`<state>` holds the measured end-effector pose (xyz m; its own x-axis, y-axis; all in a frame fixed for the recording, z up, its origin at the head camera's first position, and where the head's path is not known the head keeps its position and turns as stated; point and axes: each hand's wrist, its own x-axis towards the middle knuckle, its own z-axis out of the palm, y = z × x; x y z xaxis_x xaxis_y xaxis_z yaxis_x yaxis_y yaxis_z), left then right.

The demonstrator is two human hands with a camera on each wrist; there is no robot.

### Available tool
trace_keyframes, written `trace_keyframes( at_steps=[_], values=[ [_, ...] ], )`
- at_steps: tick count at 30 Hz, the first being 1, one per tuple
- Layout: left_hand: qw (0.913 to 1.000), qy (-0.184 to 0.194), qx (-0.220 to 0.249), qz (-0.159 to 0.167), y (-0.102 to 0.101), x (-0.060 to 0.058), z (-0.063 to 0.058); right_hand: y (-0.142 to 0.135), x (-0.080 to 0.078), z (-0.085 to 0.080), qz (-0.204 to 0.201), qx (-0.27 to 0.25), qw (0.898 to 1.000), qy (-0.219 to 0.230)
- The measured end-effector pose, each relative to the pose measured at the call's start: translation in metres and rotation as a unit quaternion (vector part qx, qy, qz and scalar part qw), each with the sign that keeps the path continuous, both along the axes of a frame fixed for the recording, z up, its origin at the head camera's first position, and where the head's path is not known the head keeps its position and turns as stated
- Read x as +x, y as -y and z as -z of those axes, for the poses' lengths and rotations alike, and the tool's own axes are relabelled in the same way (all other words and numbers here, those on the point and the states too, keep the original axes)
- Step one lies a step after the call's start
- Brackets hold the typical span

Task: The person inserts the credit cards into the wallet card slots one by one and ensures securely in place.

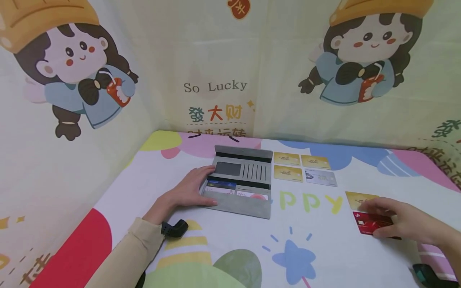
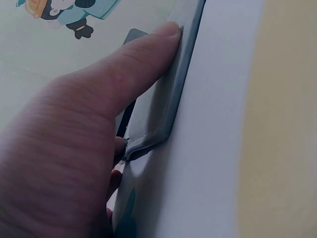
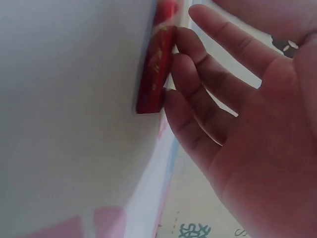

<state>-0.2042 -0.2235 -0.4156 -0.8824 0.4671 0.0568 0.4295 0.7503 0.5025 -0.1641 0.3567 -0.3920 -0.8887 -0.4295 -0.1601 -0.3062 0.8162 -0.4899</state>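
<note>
A grey wallet [image 1: 237, 207] lies unfolded in the middle of the table. Blue [image 1: 220, 185] and white cards [image 1: 252, 195] show in its lower pockets. My left hand [image 1: 191, 188] rests over its left edge, fingers spread; in the left wrist view the thumb [image 2: 148, 52] lies straight on the grey cover. At the right, my right hand [image 1: 410, 220] holds a red bank card [image 1: 369, 224] between thumb and fingertips. The right wrist view shows fingertips against the edge of the red card [image 3: 156, 64]; the thumb tip is hidden there. A gold card [image 1: 360, 198] lies just beyond, partly under the fingers.
Right of the wallet lie gold cards [image 1: 287, 159] in two rows, with a silver card [image 1: 321, 177] at the lower right. A printed cloth [image 1: 216, 40] hangs behind the table. The patterned tabletop [image 1: 237, 236] stretches in front of the wallet.
</note>
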Motion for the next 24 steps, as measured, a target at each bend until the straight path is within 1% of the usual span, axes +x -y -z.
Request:
trace_keyframes(
  at_steps=[2, 4, 8, 10, 16, 19, 24],
  values=[
    [1.0000, 0.001, -0.001, 0.000, -0.0002, -0.0002, 0.0000, -0.0007, 0.0010, 0.0026, -0.009, 0.004, 1.000, -0.015],
    [1.0000, 0.001, -0.002, -0.001, -0.0001, -0.0003, 0.0001, -0.0003, 0.0024, 0.0049, -0.005, 0.015, 0.999, -0.029],
    [1.0000, 0.002, 0.001, -0.001, -0.0001, -0.0006, 0.0008, 0.0007, 0.0037, 0.0067, 0.018, 0.042, 0.998, -0.033],
    [1.0000, 0.003, 0.000, -0.001, -0.0001, -0.0006, 0.0012, 0.0014, 0.0034, 0.0065, 0.024, 0.046, 0.998, -0.025],
    [1.0000, 0.003, -0.003, 0.002, 0.0001, -0.0008, 0.0018, 0.0032, 0.0018, 0.0051, 0.024, 0.057, 0.998, -0.014],
    [1.0000, 0.003, -0.001, 0.002, 0.0002, -0.0008, 0.0013, 0.0032, 0.0011, 0.0028, 0.019, 0.060, 0.998, -0.023],
    [1.0000, 0.005, 0.001, 0.000, 0.0001, 0.0000, 0.0001, 0.0026, 0.0013, -0.0007, -0.001, 0.044, 0.998, -0.048]
  ],
)
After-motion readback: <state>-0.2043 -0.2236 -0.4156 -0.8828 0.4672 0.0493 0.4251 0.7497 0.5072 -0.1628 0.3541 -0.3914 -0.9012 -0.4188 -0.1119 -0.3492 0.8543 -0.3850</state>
